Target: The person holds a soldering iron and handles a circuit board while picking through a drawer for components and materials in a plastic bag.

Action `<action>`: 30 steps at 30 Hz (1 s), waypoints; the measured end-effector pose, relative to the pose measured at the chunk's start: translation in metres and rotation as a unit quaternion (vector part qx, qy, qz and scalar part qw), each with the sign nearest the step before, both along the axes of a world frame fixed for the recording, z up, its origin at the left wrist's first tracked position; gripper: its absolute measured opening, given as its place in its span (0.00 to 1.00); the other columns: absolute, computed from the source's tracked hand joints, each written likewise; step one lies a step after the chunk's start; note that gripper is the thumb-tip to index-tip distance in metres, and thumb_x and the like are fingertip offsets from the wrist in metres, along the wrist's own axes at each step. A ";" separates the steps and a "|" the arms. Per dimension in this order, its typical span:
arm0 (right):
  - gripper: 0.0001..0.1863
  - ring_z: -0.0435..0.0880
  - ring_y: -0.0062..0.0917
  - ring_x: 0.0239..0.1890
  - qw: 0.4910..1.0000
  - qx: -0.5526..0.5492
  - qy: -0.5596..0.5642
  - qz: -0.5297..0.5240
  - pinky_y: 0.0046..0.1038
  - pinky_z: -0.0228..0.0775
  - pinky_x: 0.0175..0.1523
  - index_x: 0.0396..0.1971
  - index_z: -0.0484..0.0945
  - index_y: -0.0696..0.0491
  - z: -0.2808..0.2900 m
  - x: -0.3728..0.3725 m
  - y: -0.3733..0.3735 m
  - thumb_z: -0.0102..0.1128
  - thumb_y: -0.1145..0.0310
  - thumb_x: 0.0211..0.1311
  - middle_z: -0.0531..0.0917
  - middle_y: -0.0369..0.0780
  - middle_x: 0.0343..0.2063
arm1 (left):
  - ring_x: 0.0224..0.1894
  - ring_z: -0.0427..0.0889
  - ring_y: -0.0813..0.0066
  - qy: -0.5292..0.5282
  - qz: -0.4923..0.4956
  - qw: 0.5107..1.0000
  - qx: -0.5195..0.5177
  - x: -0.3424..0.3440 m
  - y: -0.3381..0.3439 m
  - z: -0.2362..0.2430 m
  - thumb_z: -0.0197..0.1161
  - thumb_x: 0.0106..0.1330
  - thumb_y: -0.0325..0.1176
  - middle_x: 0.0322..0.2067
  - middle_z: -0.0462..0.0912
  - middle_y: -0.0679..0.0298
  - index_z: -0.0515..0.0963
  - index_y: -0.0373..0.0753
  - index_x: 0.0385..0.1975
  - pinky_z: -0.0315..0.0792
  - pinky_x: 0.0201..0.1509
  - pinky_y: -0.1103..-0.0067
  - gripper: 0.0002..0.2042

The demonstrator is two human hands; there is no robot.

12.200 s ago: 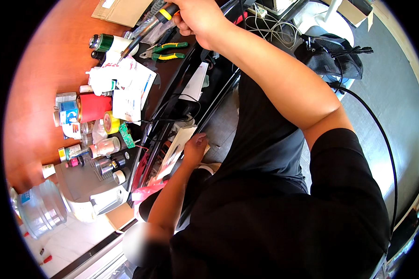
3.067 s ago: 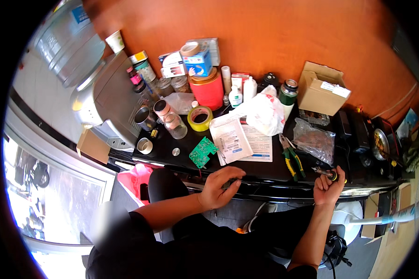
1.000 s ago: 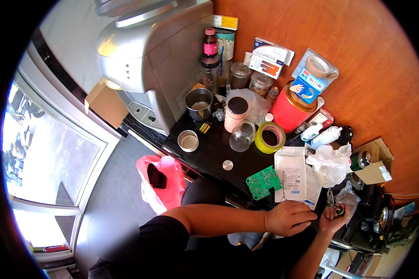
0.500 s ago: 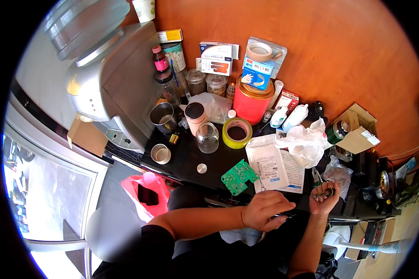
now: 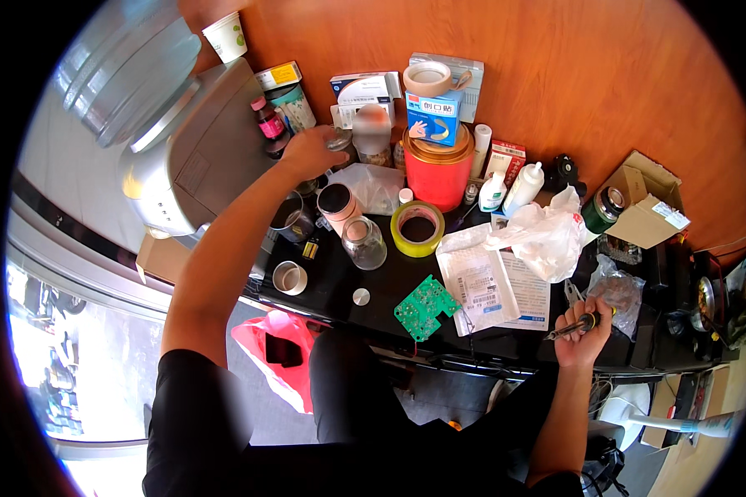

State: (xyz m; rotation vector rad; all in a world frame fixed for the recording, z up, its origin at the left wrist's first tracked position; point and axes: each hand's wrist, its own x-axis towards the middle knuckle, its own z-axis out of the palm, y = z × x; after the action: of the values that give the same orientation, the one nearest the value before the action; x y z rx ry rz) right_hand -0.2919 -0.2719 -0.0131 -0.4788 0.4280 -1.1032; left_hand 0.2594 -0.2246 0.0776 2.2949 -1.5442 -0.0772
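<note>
My right hand (image 5: pixel 582 333) is closed around a small screwdriver (image 5: pixel 574 326) with a dark, yellow-marked handle, its tip pointing left above the table's front edge. My left hand (image 5: pixel 313 154) is stretched to the back left, over the glass jars beside the water dispenser. Its fingers come close to a lidded glass jar (image 5: pixel 341 142); their grip is partly hidden and blurred. A green circuit board (image 5: pixel 425 308) lies near the front edge, away from both hands. Right of it sit a white padded envelope (image 5: pixel 476 277) and a printed sheet (image 5: pixel 528 286).
A silver water dispenser (image 5: pixel 186 170) stands at left. Across the table are an open glass jar (image 5: pixel 364 244), a pink tumbler (image 5: pixel 337 207), yellow tape (image 5: pixel 417 229), a metal cup (image 5: pixel 289 277) and a red canister (image 5: pixel 439 178). A crumpled white bag (image 5: pixel 547 240) lies at right.
My left hand has moved from the front, near my right hand, to the jars at the back left. My right hand has shifted slightly right, its screwdriver now pointing left.
</note>
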 end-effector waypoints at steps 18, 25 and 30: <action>0.16 0.53 0.14 0.09 1.000 0.001 0.010 -0.020 0.21 0.48 0.17 0.22 0.67 0.48 0.002 -0.004 -0.002 0.49 0.57 0.70 0.60 0.29 0.10 | 0.40 0.85 0.61 0.021 -0.055 0.951 0.304 0.032 -0.059 -0.058 0.78 0.43 0.57 0.38 0.85 0.53 0.81 0.33 0.47 0.78 0.45 0.70 0.37; 0.16 0.53 0.14 0.09 1.000 0.013 0.004 -0.021 0.21 0.47 0.17 0.22 0.67 0.48 0.002 -0.006 -0.003 0.50 0.57 0.70 0.60 0.29 0.10 | 0.29 0.82 0.61 -0.056 -0.107 0.956 0.266 0.047 -0.064 -0.076 0.74 0.50 0.52 0.27 0.85 0.52 0.84 0.32 0.36 0.75 0.36 0.66 0.26; 0.16 0.53 0.14 0.09 1.000 0.013 0.003 -0.027 0.21 0.47 0.17 0.22 0.67 0.48 0.004 -0.008 -0.002 0.50 0.58 0.70 0.60 0.29 0.10 | 0.31 0.83 0.61 -0.011 -0.085 0.965 0.248 0.052 -0.062 -0.082 0.75 0.49 0.51 0.27 0.84 0.53 0.84 0.31 0.34 0.76 0.36 0.68 0.26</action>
State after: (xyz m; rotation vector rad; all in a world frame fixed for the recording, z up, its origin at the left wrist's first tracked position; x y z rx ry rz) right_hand -0.2996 -0.2743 -0.0089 -0.4495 0.4632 -1.1464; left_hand 0.3117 -0.2867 -0.0039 2.5201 -1.9018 -0.5431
